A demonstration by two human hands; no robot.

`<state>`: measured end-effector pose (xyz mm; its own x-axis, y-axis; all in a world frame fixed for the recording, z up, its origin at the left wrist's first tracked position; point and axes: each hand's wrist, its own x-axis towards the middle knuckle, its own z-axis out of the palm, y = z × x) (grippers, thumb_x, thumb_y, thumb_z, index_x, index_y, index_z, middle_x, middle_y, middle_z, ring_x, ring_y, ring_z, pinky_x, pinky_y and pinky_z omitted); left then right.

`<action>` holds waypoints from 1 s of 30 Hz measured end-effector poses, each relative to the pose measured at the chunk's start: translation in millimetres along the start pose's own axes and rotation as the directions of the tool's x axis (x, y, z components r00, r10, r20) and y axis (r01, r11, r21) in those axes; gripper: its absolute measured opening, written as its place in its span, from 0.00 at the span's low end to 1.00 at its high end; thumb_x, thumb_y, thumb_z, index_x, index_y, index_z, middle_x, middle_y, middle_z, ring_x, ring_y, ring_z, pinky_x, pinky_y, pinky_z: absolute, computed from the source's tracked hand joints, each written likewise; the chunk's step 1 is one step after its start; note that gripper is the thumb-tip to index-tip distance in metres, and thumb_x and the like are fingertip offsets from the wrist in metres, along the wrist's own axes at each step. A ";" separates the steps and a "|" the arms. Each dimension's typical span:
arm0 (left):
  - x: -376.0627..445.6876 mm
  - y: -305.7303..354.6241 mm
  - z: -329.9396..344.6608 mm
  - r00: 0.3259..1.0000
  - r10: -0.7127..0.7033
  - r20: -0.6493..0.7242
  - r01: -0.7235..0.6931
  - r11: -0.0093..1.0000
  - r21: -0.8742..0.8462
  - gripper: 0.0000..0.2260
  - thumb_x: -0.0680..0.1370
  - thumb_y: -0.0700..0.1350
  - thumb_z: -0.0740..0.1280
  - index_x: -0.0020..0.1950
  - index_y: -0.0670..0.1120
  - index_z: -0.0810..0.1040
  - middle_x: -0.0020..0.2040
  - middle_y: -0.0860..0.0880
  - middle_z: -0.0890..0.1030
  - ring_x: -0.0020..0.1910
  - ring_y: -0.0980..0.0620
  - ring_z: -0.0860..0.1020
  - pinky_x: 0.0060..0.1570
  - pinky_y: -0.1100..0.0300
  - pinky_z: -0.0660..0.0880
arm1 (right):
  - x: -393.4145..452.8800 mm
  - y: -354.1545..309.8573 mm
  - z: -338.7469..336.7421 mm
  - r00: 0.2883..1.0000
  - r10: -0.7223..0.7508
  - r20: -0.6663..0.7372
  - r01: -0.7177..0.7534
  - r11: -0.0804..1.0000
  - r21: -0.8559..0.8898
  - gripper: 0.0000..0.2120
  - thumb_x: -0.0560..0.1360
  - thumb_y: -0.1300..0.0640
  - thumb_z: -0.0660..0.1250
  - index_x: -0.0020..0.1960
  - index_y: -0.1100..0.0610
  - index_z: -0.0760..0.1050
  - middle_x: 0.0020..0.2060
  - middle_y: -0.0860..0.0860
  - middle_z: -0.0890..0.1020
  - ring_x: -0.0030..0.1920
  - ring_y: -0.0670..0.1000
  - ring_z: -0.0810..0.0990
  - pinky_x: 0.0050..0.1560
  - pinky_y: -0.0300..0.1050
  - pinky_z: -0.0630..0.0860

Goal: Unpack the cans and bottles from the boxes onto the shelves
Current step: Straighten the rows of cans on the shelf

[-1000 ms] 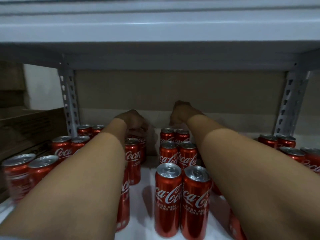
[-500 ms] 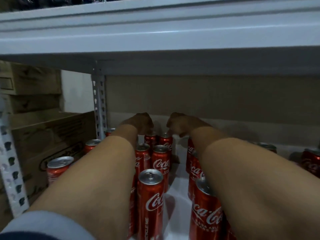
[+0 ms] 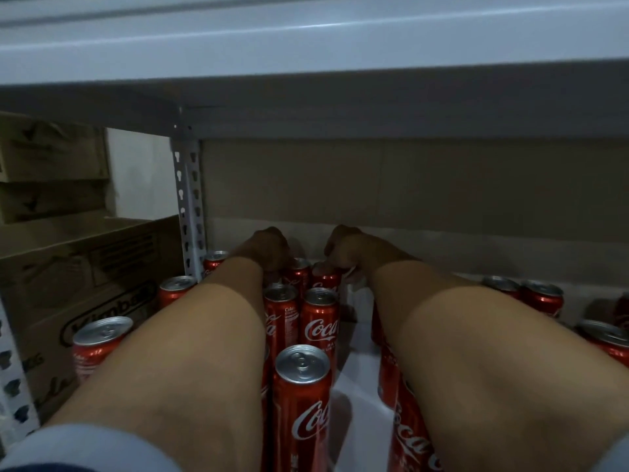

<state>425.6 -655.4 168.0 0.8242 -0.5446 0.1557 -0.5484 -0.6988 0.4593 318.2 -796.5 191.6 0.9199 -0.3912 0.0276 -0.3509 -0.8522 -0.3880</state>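
Both arms reach far in under the top shelf [image 3: 306,46], and the left hand [image 3: 269,247] and the right hand [image 3: 347,248] each sit curled on top of a red can [image 3: 296,272] in the back row, close to the brown back wall [image 3: 408,182]. I cannot tell if the fingers really hold the cans or just rest on them. To do this well, set each can down straight, snug by its friends, and lift the arms slowly so the front can [image 3: 301,403] does not tip.
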 end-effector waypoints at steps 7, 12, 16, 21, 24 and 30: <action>-6.4 0.5 -1.9 0.997 0.068 0.036 -0.063 0.989 -0.136 0.24 0.78 0.49 0.74 0.73 0.47 0.75 0.69 0.47 0.77 0.56 0.47 0.81 0.49 0.56 0.80 | 0.0 3.5 -3.3 0.999 -0.015 0.053 0.013 0.999 0.040 0.40 0.68 0.47 0.81 0.73 0.62 0.70 0.67 0.58 0.77 0.60 0.59 0.80 0.60 0.57 0.80; -6.0 -5.9 6.8 0.996 0.086 -0.003 -0.084 0.968 -0.236 0.06 0.78 0.44 0.74 0.54 0.47 0.85 0.57 0.46 0.83 0.52 0.47 0.83 0.54 0.48 0.83 | 2.0 6.3 -2.0 0.998 -0.010 0.055 0.006 0.996 0.084 0.33 0.66 0.53 0.83 0.65 0.65 0.76 0.60 0.59 0.80 0.53 0.59 0.84 0.52 0.60 0.83; -6.7 -8.4 7.7 0.996 0.068 -0.064 -0.080 0.973 -0.217 0.12 0.74 0.49 0.78 0.54 0.44 0.86 0.54 0.45 0.85 0.52 0.47 0.84 0.54 0.50 0.82 | 1.7 5.3 0.3 1.000 0.003 0.024 -0.005 0.995 0.099 0.34 0.63 0.50 0.84 0.61 0.65 0.77 0.55 0.60 0.82 0.49 0.59 0.85 0.48 0.58 0.84; -7.4 -4.6 11.5 0.995 0.028 -0.099 -0.046 0.981 -0.189 0.11 0.78 0.48 0.72 0.56 0.43 0.86 0.56 0.44 0.85 0.54 0.45 0.83 0.53 0.54 0.80 | -0.2 5.9 -4.0 0.997 -0.013 0.074 0.003 0.990 0.138 0.28 0.67 0.51 0.82 0.58 0.65 0.77 0.53 0.58 0.83 0.48 0.57 0.86 0.47 0.55 0.85; -6.6 -2.0 12.7 0.997 -0.028 -0.076 0.010 0.975 -0.222 0.11 0.80 0.42 0.67 0.59 0.38 0.83 0.57 0.39 0.84 0.55 0.40 0.84 0.51 0.52 0.81 | -3.2 6.3 -6.4 0.994 -0.037 0.103 0.021 0.989 0.150 0.21 0.69 0.58 0.80 0.58 0.65 0.79 0.53 0.58 0.83 0.49 0.57 0.85 0.46 0.56 0.85; -3.4 -10.2 10.7 0.997 0.040 -0.070 -0.048 0.993 -0.105 0.15 0.77 0.53 0.74 0.55 0.42 0.86 0.54 0.43 0.85 0.52 0.46 0.83 0.56 0.51 0.80 | -3.5 7.1 -4.1 0.996 -0.057 0.071 0.047 0.990 0.137 0.24 0.68 0.56 0.82 0.58 0.66 0.79 0.51 0.59 0.84 0.45 0.58 0.87 0.43 0.56 0.85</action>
<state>426.9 -651.4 153.5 0.8092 -0.5387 0.2346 -0.5691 -0.6194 0.5407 311.8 -802.6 192.5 0.9486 -0.3162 -0.0162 -0.2801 -0.8142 -0.5086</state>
